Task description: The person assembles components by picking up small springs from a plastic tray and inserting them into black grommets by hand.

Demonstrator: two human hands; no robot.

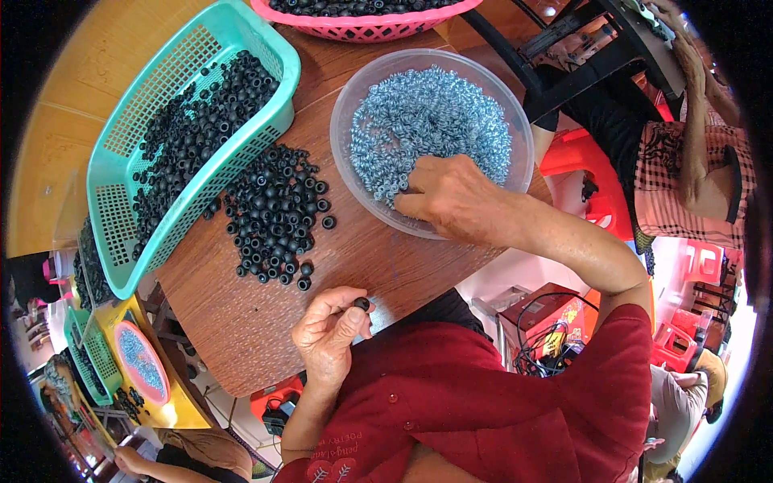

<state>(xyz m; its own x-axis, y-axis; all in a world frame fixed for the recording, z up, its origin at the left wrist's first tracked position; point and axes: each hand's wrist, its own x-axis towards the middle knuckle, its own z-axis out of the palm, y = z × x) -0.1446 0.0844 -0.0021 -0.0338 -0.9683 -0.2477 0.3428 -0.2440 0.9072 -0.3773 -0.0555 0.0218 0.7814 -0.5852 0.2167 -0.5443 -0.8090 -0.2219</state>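
As the left hand point(332, 328) pinches a black cap point(361, 304), the right hand point(451, 196) curls over springs point(435, 113), grip hidden.
Between green basket point(111, 213) and bowl point(345, 153), loose caps point(278, 225) crowd the desk point(233, 330).

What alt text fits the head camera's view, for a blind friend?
A left hand pinches a small black piece; the right hand reaches into a clear bowl of bluish coils. Loose black pieces lie beside a green basket on a wooden table.
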